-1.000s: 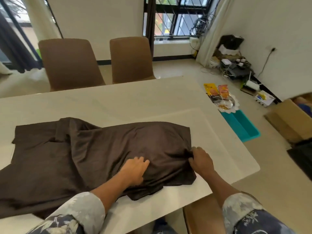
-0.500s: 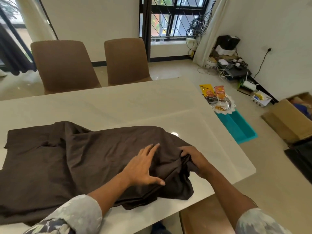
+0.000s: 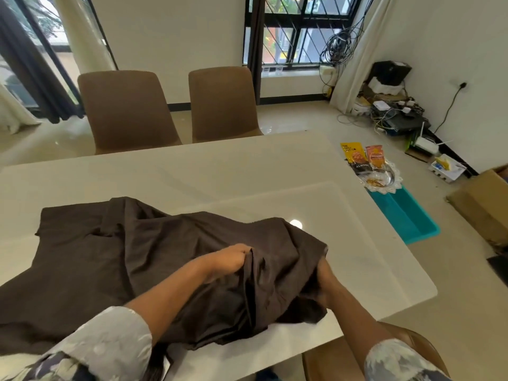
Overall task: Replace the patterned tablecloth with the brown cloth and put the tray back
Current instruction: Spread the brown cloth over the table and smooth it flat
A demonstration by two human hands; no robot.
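Left hand (image 3: pixel 231 261) clenched tight on a fold of the brown cloth (image 3: pixel 132 257) mid-heap, and the right hand (image 3: pixel 325 279), at 3 o'clock from it, is tucked under the cloth's edge, fabric gathered round its fingers in a grip. The cloth sprawls rumpled across the near side of the pale tabletop (image 3: pixel 247 171), from 9 o'clock round to 5 o'clock, while the tray (image 3: pixel 384 185) with its snack packets (image 3: pixel 357 158) sits out at 2 o'clock, on the far end of a teal tub (image 3: pixel 409 218) on the floor
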